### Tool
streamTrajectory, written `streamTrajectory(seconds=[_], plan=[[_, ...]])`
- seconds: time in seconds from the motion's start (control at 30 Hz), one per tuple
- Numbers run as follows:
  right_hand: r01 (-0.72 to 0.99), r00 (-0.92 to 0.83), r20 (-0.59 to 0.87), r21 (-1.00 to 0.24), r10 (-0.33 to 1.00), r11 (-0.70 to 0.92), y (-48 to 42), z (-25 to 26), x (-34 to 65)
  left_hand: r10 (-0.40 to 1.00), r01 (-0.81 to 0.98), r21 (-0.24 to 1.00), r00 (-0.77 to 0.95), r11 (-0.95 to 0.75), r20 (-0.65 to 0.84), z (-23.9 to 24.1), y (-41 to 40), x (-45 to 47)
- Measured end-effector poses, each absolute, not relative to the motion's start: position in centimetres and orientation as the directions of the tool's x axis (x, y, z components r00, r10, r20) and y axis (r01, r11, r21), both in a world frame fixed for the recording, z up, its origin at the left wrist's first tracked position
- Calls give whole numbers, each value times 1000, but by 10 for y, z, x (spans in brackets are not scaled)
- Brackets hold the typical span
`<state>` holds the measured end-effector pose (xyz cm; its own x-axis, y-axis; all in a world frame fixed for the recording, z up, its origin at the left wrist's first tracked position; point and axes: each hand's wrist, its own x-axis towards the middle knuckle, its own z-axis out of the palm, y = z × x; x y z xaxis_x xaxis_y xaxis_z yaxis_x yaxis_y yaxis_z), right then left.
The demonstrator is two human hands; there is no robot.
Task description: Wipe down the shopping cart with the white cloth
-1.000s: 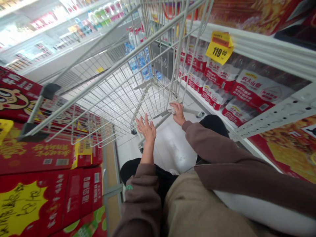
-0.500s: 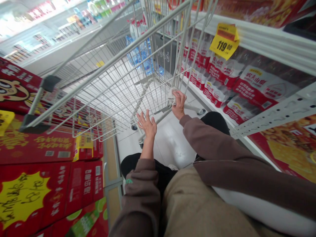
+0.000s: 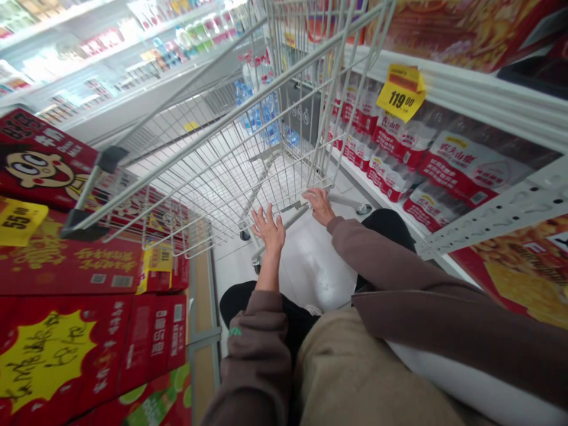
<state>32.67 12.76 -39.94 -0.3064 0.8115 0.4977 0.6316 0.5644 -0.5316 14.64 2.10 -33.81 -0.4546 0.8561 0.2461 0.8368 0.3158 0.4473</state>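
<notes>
A wire shopping cart (image 3: 208, 171) stands tilted in the aisle just in front of me. My left hand (image 3: 268, 228) is open with its fingers spread, the palm at the lower rear edge of the cart's basket. My right hand (image 3: 318, 205) presses on the bottom corner of the basket by the frame bar, fingers curled down over a white cloth that is almost hidden beneath them. Both arms wear brown sleeves.
Red cartons (image 3: 66, 266) with yellow price labels are stacked close on the left. On the right, a low shelf holds packs of bottled water (image 3: 399, 148) under a yellow price tag (image 3: 402, 94). My knees (image 3: 384, 222) rest above the white floor (image 3: 310, 266).
My right hand has gone up the basket's corner with the white cloth showing and come back down to the bottom bar. My left hand stayed open at the basket.
</notes>
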Motion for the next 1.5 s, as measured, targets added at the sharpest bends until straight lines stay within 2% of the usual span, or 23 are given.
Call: streamTrajectory(seconds=[0.07,0.23,0.43,0.63,0.7,0.8,0.83,0.87,0.97,1.03,1.1,1.2,1.23,1.3,1.4,1.43,1.47,1.5], plan=[[619,-361,469,-526,806,583,122,-405,329,864,839,449,-444,308,237,-339,21,145],[641,-164,522,-589,837,492,124,-408,326,865,851,435,-431,295,257,-340,19,144],[592,-285,507,-574,813,565,121,-408,327,870,836,464,-434,292,235,-338,17,142],[610,-17,510,-676,860,413,117,-401,298,850,817,501,-458,287,261,-340,21,149],[585,-77,503,-676,861,448,107,-403,280,855,812,510,-455,283,251,-339,20,149],[500,-304,516,-629,800,596,95,-406,268,876,838,495,-400,231,268,-337,12,134],[491,-305,525,-628,794,604,95,-406,269,875,851,480,-385,213,295,-337,8,126],[505,-236,535,-645,811,573,96,-405,270,861,860,464,-389,211,329,-336,3,117],[560,141,517,-745,844,363,104,-398,269,745,820,461,-533,339,400,-335,-9,91],[569,263,475,-779,840,263,104,-392,259,698,771,477,-612,421,372,-334,-13,81],[587,181,455,-761,872,275,96,-387,245,714,760,473,-620,445,325,-332,-14,78],[579,-152,453,-680,879,450,85,-384,237,741,766,452,-609,456,284,-327,-14,78],[573,-207,446,-666,870,478,84,-383,239,752,774,442,-599,453,276,-325,-14,78],[597,-120,423,-692,898,405,89,-382,246,782,798,422,-563,431,267,-322,-15,79],[593,199,370,-783,907,189,93,-380,246,787,793,428,-564,433,250,-321,-15,82],[582,207,376,-790,903,195,90,-381,240,777,780,437,-581,447,242,-321,-15,84],[575,129,403,-775,906,263,85,-382,233,770,771,443,-593,458,235,-322,-15,85],[559,-21,442,-739,897,377,79,-383,226,768,769,442,-596,462,234,-322,-16,86]])
